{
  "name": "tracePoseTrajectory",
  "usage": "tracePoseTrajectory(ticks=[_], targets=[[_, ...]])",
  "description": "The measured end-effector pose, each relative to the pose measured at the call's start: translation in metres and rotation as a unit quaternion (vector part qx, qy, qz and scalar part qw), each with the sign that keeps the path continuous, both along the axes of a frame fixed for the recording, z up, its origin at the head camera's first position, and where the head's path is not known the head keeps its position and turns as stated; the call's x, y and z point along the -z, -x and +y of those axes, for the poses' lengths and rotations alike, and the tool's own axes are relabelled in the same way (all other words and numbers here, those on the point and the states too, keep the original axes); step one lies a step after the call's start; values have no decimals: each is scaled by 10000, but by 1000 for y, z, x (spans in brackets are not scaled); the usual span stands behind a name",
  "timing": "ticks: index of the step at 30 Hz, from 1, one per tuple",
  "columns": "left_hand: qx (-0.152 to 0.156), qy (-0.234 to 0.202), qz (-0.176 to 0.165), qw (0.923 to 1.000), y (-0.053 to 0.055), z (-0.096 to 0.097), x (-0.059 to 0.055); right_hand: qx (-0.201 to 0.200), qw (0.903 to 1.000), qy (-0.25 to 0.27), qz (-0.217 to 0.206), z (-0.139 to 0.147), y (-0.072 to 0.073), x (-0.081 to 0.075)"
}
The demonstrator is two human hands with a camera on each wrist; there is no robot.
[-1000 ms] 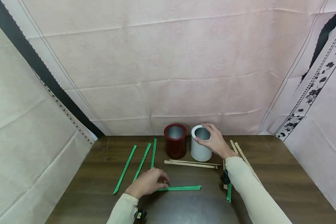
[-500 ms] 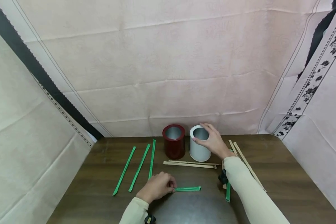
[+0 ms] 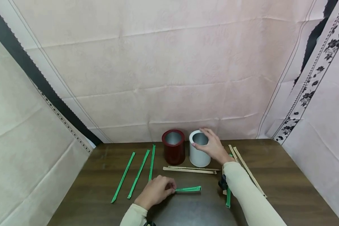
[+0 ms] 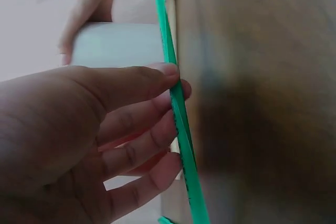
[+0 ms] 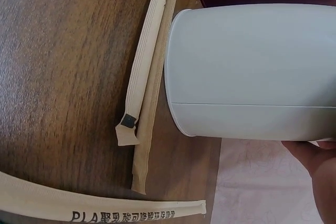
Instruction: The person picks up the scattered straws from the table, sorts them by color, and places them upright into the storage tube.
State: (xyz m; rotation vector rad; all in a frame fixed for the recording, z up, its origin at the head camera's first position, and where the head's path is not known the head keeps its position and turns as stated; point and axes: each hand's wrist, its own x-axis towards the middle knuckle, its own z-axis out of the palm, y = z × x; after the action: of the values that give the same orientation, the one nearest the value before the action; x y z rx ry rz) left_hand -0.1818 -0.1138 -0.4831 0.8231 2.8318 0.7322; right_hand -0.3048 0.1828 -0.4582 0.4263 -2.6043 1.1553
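Between the thumb and forefinger of my left hand (image 3: 157,191) is a green-wrapped straw (image 3: 189,189), pinched partway along and tilted just off the table; the left wrist view shows the green-wrapped straw (image 4: 178,111) under the thumb. My right hand (image 3: 212,147) grips a white cylindrical canister (image 3: 199,157) near its open rim, thumb on the near side and fingers at the far edge. The white canister (image 5: 252,72) stands upright on the table. Beside it on the left is a dark red canister (image 3: 174,152), also with an open top.
Several green-wrapped straws (image 3: 122,178) lie slanted at the left. Beige-wrapped straws (image 3: 189,170) lie crosswise before the canisters, and more beige-wrapped straws (image 3: 250,171) lie by the right forearm. Another green-wrapped straw (image 3: 228,199) is partly under that arm. A cloth wall (image 3: 158,78) rises behind the table.
My left hand has slid right along the green-wrapped straw and now pinches it, with the straw slightly raised. The right hand stays on the white canister. The head view has shifted slightly.
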Motion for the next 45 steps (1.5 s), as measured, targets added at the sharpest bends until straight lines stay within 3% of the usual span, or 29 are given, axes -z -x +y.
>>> tracePoseTrajectory(ticks=[3,7,12,21,26,32,37,39,42,45], targets=[[53,-570,-147,9983,2,0,-8,-8,10000,49,3,-1,-1,1],[219,-1456,-337,9885,7,1,-25,-4,10000,78,22,-3,-1,3],[236,-2241,33,9743,17,11,-51,19,10000,12,70,-2,-1,4],[-197,-3590,957,9282,49,51,-105,59,9997,49,226,3,0,3],[-369,-4045,1285,9047,64,65,-123,70,9997,34,246,1,1,5],[-359,-4248,1593,8904,77,79,-130,86,9998,-19,188,0,0,3],[-464,-4683,1749,8649,88,93,-129,91,9998,79,174,0,1,0],[-605,-4723,1803,8607,94,99,-122,112,9997,98,182,0,1,1],[-842,-4565,1707,8691,100,107,-109,120,9997,54,181,0,1,3],[-948,-4230,1414,8900,106,115,-96,95,9998,56,187,0,1,4]])
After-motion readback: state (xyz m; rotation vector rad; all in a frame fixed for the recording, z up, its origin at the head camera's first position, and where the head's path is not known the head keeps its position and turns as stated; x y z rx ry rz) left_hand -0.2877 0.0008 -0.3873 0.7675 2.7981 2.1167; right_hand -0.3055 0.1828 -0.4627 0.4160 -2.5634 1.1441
